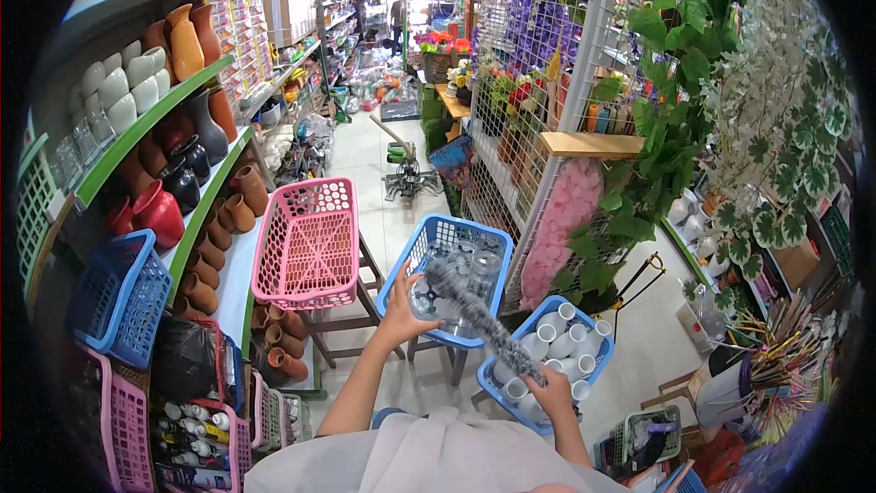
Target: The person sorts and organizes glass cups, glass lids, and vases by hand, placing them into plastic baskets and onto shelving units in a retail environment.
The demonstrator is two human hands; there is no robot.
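My left hand (404, 314) is wrapped round a clear glass vase (423, 299), held over a blue plastic basket (505, 267) with several clear glass vases (484, 265) in it. In my right hand (554, 393) is the handle end of a fluffy grey duster (484, 321). The duster slants up and to the left, its far end against or just over the glass; whether it touches cannot be made out. Below it on the right, a second blue basket (498, 394) holds several white bottle-shaped vases (568, 343), close to my right hand.
A pink basket (306, 251) rests on a wooden stool (370, 265) at left. Shelves hold terracotta pots (203, 267) and red vases (157, 215). On the right stands a white wire rack (547, 128) with artificial leaves (662, 110). A stand (411, 181) sits in the tiled aisle.
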